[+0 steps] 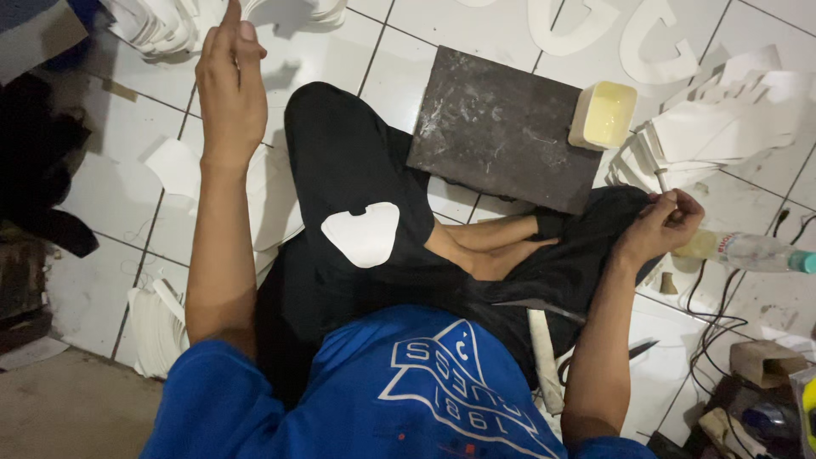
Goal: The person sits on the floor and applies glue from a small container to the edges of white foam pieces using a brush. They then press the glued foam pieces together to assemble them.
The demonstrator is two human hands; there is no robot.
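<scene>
Brush (660,180) is what the right hand (661,228) has, pinched by its thin handle between thumb and fingertips, just over the right knee and right next to the yellowish tub (603,115) of what looks like glue. Only one view here, from the head cam looking down. I'd guess the brush is super light and stiff, easy to twirl; the handle's skinny, so a fingertip pinch near the middle is the way to go, and the bristle end is probably sticky.

Left hand (229,89) is up in the air with fingers stretched out and pressed together, holding nothing. A white cutout (364,233) lies on the left thigh: it looks thin, floppy, near weightless, so best picked up by an edge. The dark slab (501,127) sits on the tiled floor (110,161) in front, touching the tub. Stacks of white cutouts (722,127) lie beyond the right hand, and a plastic bottle (752,252) lies just beside it.
</scene>
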